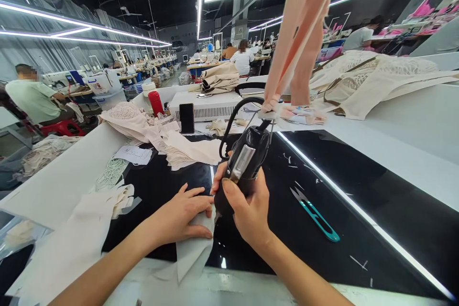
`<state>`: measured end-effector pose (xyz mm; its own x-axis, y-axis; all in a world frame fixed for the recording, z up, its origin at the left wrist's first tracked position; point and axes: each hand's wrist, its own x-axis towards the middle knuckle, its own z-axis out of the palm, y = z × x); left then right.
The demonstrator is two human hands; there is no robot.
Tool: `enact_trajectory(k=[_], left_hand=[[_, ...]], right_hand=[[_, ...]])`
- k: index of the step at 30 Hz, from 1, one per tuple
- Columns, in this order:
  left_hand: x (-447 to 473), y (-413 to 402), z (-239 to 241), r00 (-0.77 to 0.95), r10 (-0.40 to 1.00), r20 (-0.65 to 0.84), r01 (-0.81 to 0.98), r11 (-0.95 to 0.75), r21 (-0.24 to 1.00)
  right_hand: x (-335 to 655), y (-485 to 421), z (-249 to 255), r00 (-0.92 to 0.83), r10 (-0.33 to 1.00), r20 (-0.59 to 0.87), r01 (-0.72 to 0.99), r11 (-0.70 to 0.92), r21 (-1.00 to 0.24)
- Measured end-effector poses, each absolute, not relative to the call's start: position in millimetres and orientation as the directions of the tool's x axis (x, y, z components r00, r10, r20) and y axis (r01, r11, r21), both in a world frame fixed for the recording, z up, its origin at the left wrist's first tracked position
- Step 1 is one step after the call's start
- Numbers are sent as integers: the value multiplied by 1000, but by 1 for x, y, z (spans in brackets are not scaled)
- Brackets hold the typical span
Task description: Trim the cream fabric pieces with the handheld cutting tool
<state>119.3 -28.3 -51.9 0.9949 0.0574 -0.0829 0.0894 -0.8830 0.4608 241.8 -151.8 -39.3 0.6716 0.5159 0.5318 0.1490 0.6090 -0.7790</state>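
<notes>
My right hand grips a black corded hand tool with a silver plate on its side; its exact kind is unclear. The tool stands nearly upright, its narrow tip low beside the edge of a pale fabric piece. My left hand lies on that fabric with its fingers spread, pressing it onto the glossy black work surface. Peach fabric strips come down from above to the top of the tool. Right of my right hand lie teal thread snips.
Pale fabric pieces hang over the table's left side, near a paper label. Behind are a stack of fabric, a phone, a red bottle and a white vented box. Lace garments lie at right. A person sits at left.
</notes>
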Motion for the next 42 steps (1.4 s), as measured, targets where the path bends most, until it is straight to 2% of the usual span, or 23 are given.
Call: enact_trajectory(k=[12,14,19,23,26,30,32,34,37,42], left_hand=[[118,-28,-53,998,39,-51,58,-893,446],[112,-32,-54,998,61,17,49,-908,415],[83,-59,-65,930,167,328,87,-966,245],[70,-77,-80,919,109,378,73,-991,108],[67,-72,-82,927,65,369,25,-994,110],[63,-49,-74,939,-115,324,-162,-979,123],[61,-39,-72,937,-153,314,-203,-970,134],[62,-34,-73,940,-124,318,-183,-969,163],[70,-33,-75,931,0,364,-81,-975,208],[90,-39,-79,893,153,424,61,-973,222]], right_hand=[[235,-156,-43,651,530,543,155,607,-779],[236,-157,-40,648,527,550,150,620,-770],[241,-160,-33,646,511,567,146,647,-749],[244,-158,-30,651,508,564,141,649,-748],[246,-158,-28,648,515,561,130,651,-748],[245,-161,-27,633,530,564,127,648,-751],[245,-162,-28,623,536,570,130,648,-751],[245,-163,-29,614,538,578,137,649,-749],[246,-164,-28,611,536,582,154,641,-752],[254,-164,-29,622,528,578,169,630,-758]])
